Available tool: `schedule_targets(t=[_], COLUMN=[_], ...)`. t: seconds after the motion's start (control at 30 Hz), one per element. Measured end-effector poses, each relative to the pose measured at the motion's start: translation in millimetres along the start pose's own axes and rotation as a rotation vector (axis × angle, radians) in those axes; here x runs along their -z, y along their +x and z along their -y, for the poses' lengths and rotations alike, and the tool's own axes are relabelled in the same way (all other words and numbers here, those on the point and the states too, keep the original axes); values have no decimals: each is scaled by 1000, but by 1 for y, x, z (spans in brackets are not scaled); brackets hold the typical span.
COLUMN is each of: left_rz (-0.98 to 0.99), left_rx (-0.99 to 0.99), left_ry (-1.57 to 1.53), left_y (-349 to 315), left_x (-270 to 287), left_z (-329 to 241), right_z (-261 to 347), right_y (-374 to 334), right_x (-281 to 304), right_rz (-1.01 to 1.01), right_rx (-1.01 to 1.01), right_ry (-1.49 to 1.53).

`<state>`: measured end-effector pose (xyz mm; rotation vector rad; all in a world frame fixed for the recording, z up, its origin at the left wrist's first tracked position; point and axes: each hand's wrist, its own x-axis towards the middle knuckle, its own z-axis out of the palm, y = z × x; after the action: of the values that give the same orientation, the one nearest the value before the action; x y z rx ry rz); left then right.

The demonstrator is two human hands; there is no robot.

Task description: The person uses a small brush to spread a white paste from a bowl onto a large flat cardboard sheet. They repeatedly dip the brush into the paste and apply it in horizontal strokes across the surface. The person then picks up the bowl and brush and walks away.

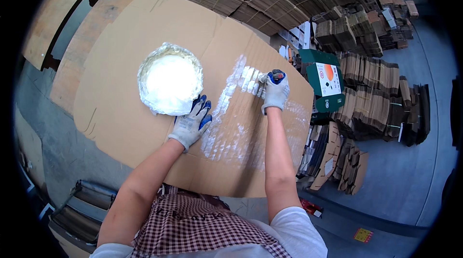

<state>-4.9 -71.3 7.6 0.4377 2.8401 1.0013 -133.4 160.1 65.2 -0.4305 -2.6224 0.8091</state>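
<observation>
We spread white glue across a flattened cardboard sheet in a warehouse.

Our right hand (276,91), gloved, keeps a clenched grip on a small brush (264,80) pressed to the cardboard sheet (144,31), which covers the surface. Streaks of white glue (231,123) run down the sheet's middle. Our left hand (192,123), its grip released and fingers spread, rests flat just beside a foil-lined bowl of glue (170,79). Stacks of folded cardboard (366,79) crowd the grey concrete floor (415,171) to our right, beside a green printed box (323,82).
</observation>
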Motion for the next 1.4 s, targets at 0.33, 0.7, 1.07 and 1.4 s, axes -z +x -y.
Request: schedule_targets(t=[0.33,0.7,1.07,1.4], left_rz=[26,38,-23,7], left_rx=[9,26,0,9], left_ry=[33,22,21,46], left_y=[0,-1,0,2], left_x=[0,2,-3,-2], left_z=[0,-1,1,2], right_z=[16,-13,-46,-8], right_y=[4,12,-10,-52], right_x=[-22,-21,-5,17], right_rz=[-47,-102,-38,112], right_rx=[-59,8,12,140], right_ry=[124,-11,112,60])
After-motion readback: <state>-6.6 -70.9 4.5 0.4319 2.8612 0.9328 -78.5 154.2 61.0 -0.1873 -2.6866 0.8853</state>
